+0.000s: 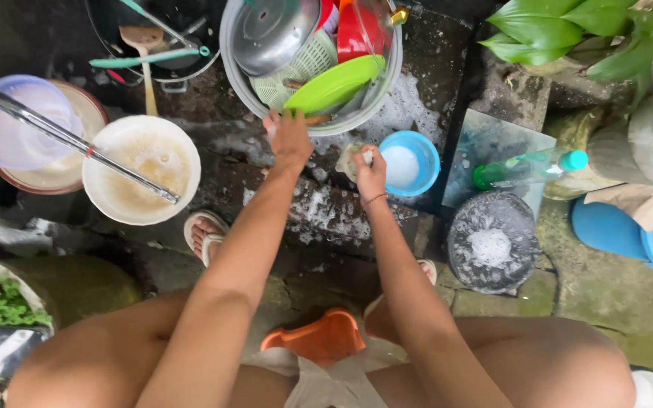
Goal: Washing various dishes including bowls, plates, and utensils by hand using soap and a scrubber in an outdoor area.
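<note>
The right hand [370, 172] has its grip closed around a soapy sponge [351, 159], the fingers wrapped over a pale, foamy wad held just beside the rim of a small blue bowl [417, 151] with white suds inside. The left hand [290, 136] reaches forward, its fingertips at the edge of a lime-green plate [334, 85] that leans in a large grey basin [387, 83]; whether that grip is clamped on the plate or only touching it cannot be told from this view.

Inside the basin, beyond the left hand, lie a steel pot lid [270, 30], a pale green strainer [307, 64] and a red container [357, 34]. Left of the left hand a white bowl [126, 204] holds murky water, with metal tongs [77, 143] laid across it and across a translucent purple bowl [9, 143] further left. Past those stands a dark pot [164, 68] holding a wooden spoon [143, 45].

Right of the right hand, a green bottle [527, 166] with a teal cap lies on a glass sheet [493, 140], and nearer the person sits a round black pan [493, 242], bottom up and soapy. The wet stone floor [326, 219] below both hands is streaked with foam. An orange stool [319, 336] shows between the knees.
</note>
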